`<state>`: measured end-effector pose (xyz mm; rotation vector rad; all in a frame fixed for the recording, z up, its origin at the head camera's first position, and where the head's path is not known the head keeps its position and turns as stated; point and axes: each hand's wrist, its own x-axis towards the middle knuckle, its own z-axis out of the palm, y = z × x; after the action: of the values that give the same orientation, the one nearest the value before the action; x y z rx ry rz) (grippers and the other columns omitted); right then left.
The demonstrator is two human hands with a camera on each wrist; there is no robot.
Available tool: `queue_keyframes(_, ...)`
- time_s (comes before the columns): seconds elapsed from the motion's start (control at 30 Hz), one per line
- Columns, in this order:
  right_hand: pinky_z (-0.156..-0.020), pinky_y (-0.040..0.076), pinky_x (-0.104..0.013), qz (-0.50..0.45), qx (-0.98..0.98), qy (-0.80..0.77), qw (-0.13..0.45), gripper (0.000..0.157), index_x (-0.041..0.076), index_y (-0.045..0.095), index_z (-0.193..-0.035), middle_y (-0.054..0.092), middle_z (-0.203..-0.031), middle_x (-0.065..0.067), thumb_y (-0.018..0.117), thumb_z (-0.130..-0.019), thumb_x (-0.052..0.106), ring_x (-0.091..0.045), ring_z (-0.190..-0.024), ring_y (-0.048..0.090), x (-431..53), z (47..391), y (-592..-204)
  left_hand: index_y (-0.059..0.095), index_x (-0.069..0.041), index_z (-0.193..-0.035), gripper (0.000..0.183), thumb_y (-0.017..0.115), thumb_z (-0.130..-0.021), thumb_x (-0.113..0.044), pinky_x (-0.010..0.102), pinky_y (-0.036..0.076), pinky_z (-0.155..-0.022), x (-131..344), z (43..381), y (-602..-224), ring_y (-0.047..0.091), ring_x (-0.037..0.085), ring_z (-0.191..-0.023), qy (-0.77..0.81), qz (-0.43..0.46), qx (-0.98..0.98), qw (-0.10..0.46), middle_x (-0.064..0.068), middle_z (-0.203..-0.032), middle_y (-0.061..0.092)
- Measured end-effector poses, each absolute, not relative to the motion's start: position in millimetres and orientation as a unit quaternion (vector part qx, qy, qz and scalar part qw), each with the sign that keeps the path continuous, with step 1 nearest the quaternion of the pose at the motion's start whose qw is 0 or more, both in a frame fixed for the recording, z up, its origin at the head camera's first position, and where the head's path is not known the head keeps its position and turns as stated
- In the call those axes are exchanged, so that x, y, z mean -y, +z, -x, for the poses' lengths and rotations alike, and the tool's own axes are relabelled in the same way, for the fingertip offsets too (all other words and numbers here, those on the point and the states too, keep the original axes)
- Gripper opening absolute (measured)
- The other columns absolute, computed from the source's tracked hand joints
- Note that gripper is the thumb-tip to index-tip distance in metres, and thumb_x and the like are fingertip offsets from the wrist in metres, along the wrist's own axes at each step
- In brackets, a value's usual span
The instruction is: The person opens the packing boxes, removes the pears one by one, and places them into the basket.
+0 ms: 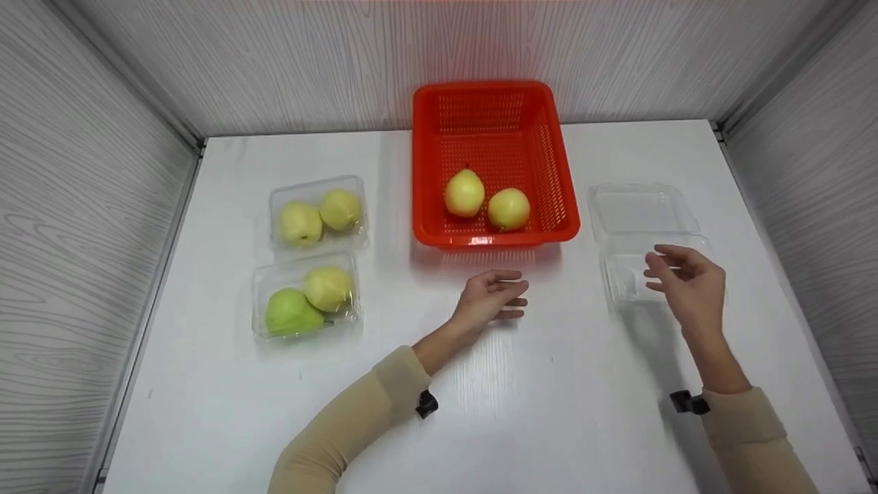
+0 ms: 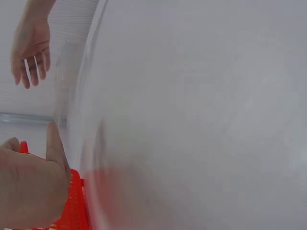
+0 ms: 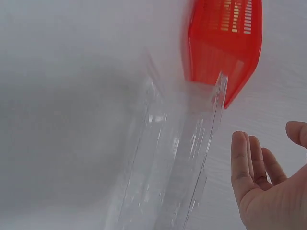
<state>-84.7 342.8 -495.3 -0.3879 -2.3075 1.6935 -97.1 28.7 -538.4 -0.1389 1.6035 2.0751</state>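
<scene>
My left hand (image 1: pixel 485 303) hovers in front of the red basket (image 1: pixel 566 199), its fingers loosely bent and holding nothing. Over the near half of an opened clear plastic clamshell box (image 1: pixel 641 213) is my right hand (image 1: pixel 694 291). The right wrist view shows that hand (image 3: pixel 268 191) with fingers extended, thumb apart, and the clear box (image 3: pixel 163 163) beside it, not touched. Two pale yellow pears (image 1: pixel 465 194) (image 1: pixel 509 209) lie at the basket's near end. In the left wrist view, part of my left hand (image 2: pixel 33 187) covers some of the basket (image 2: pixel 76 206).
On the left stand two clear boxes, which look closed. The far box (image 1: pixel 319 185) has two yellow pears (image 1: pixel 300 223) (image 1: pixel 340 209); the nearer box (image 1: pixel 260 295) has a green pear (image 1: pixel 293 312) and a yellow pear (image 1: pixel 329 288). Wood-grain panels (image 1: pixel 309 62) border the white table (image 1: pixel 480 439).
</scene>
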Motion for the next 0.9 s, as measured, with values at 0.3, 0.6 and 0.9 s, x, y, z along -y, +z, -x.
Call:
queue_keyframes(0.3,-0.068,0.068,-0.029,0.102,0.77,0.629,0.047,0.031,-0.004,0.071,-0.119,0.077,-0.092,0.005,0.074,-0.1,0.02,-0.01,-0.076,0.077,-298.5,62.5,-510.4,0.058,0.005,-0.141,0.048,0.072,-0.101,-0.016,0.034,0.069,-0.081,23.5,85.4,-525.7,0.079,0.023,-0.094,0.752,0.073,-0.605,0.251,0.029,-0.137,0.067)
queue_keyframes(0.6,-0.073,0.07,-0.035,0.115,0.74,0.662,-0.03,0.04,-0.009,0.064,-0.127,0.079,-0.099,-0.009,0.073,-0.101,0.019,-0.021,-0.081,0.078,-255.1,52.5,-520.2,0.057,0.005,-0.142,0.046,0.069,-0.102,-0.015,0.034,0.069,-0.081,71.3,69.9,-512.9,0.078,0.018,-0.09,0.741,0.074,-0.628,0.227,0.027,-0.134,0.069)
queue_keyframes(0.9,-0.075,0.07,-0.037,0.108,0.713,0.689,-0.074,0.037,-0.008,0.063,-0.13,0.075,-0.108,-0.021,0.071,-0.101,0.014,-0.023,-0.083,0.077,-214.3,52.2,-530.4,0.062,0.0,-0.139,0.04,0.07,-0.102,-0.014,0.032,0.069,-0.082,117.8,58.0,-504.4,0.078,0.022,-0.094,0.725,0.12,-0.66,0.159,0.022,-0.13,0.072)
